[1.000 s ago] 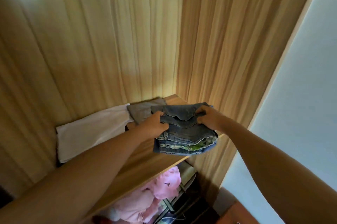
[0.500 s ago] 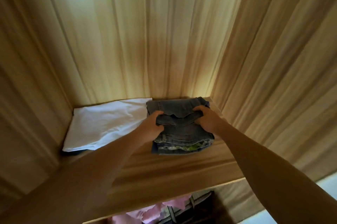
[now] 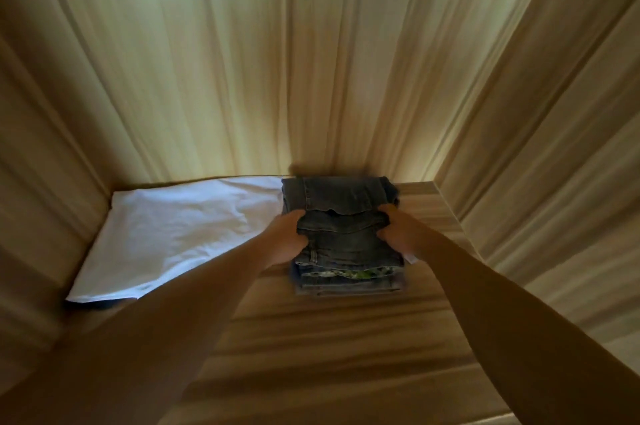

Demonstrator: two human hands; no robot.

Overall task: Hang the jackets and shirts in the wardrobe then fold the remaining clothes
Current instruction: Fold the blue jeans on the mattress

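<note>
A stack of folded jeans with a green patterned cloth between the layers rests on the wooden wardrobe shelf, against the back wall. My left hand grips the stack's left side and my right hand grips its right side, thumbs on top. A folded white garment lies flat on the shelf just left of the jeans, touching them.
The wardrobe's wooden back wall and right side wall enclose the shelf. A strip of bare shelf shows right of the jeans. A dark cloth edge peeks from under the white garment.
Both hands carried the jeans stack from the shelf's front edge deeper in, to the back wall. My view moved closer and into the wardrobe.
</note>
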